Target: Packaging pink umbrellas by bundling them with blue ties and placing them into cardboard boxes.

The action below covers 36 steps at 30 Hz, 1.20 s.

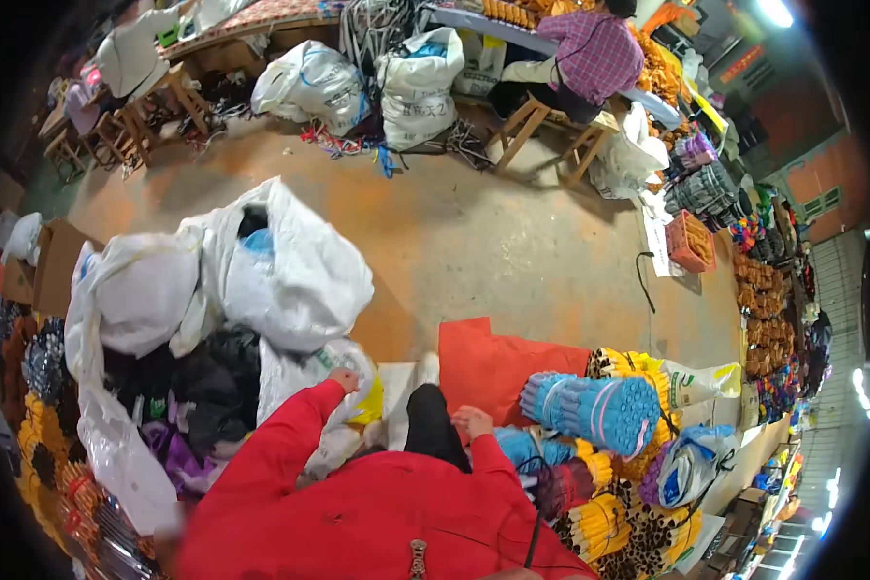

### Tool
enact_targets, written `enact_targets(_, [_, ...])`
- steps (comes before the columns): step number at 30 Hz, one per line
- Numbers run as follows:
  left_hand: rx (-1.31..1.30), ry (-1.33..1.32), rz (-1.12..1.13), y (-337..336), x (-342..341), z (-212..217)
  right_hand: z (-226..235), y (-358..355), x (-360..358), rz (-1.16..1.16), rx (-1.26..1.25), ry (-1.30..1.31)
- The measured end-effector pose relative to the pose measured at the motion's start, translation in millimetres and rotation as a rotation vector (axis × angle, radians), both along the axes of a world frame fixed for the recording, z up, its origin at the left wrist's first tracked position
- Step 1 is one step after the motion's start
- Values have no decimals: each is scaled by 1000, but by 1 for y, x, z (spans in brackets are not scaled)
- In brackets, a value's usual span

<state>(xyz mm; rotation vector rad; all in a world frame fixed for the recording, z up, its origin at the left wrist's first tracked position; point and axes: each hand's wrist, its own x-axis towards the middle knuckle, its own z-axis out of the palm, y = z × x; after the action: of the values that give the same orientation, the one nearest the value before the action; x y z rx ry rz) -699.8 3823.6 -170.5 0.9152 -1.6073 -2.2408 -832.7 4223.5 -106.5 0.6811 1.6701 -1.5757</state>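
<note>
My left hand point(345, 379) is at the edge of a white woven sack point(304, 372), its fingers drawn together; whether they grip the sack's plastic I cannot make out. Beside my dark-trousered leg, my right hand point(473, 421) has its fingers curled in, and nothing shows clearly in them. A flat red sheet point(512, 362) lies just beyond that hand. To its right rests a tied bundle of blue tube-like pieces point(594, 408), with another blue bundle point(532, 447) partly under it. Yellow tube-like bundles point(597, 522) with dark ends are stacked nearer to me.
On my left bulge large white sacks point(295, 280), an open one holding black and purple plastic point(224, 387). Ahead, more filled sacks point(418, 97) stand by a workbench, where a person in a checked shirt point(599, 53) sits on a wooden stool. An orange crate point(690, 242) is at the right.
</note>
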Motion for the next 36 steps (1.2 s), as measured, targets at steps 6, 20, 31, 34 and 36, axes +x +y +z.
enact_targets(6, [73,-229,57,-58,-123,7,-116,-55,-67,186,136,87])
enact_targets(20, [389,-603,234,-174,-200,74,-112,-413,-449,503,203,-61])
enact_targets(31, [362,-130,671,-493,-355,84,-109,-582,-584,900,227,113])
enact_targets(34, [365,-92,725,-610,-372,103,-101,-694,-618,942,253,70])
enact_targets(36, [358,-95,700,-687,-377,113,-101,-783,-625,908,263,16])
